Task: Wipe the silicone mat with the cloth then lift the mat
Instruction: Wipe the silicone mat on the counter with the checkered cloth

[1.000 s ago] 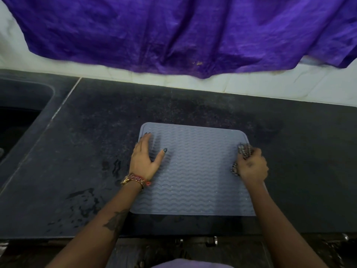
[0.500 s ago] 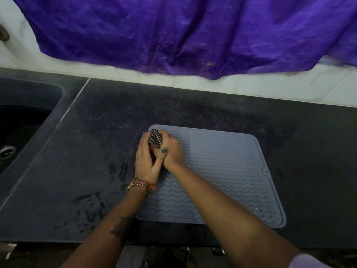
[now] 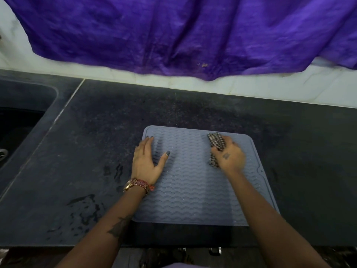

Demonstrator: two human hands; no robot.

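A person's two bare forearms reach forward over a dark stone counter (image 3: 193, 109). A grey-blue silicone mat (image 3: 193, 190) with a wavy ribbed surface lies flat on the counter, directly under both hands, its near edge close to the counter's front edge. The left hand (image 3: 145, 161) rests palm down on the mat's left edge, fingers straight and close together, thumb spread out to the right, holding nothing. A gold and red bracelet (image 3: 138, 185) circles the left wrist. To the right of it, on the far right part of the mat, the right hand (image 3: 229, 154) grips a bunched black-and-white checked cloth (image 3: 216, 145) and presses it onto the mat; this hand is slightly blurred. Wet streaks (image 3: 87, 206) mark the counter left of the left forearm. Farther left lies a dark sink (image 3: 19, 122). Beyond the hands, a purple sheet (image 3: 183, 31) hangs over a pale wall (image 3: 289, 88).
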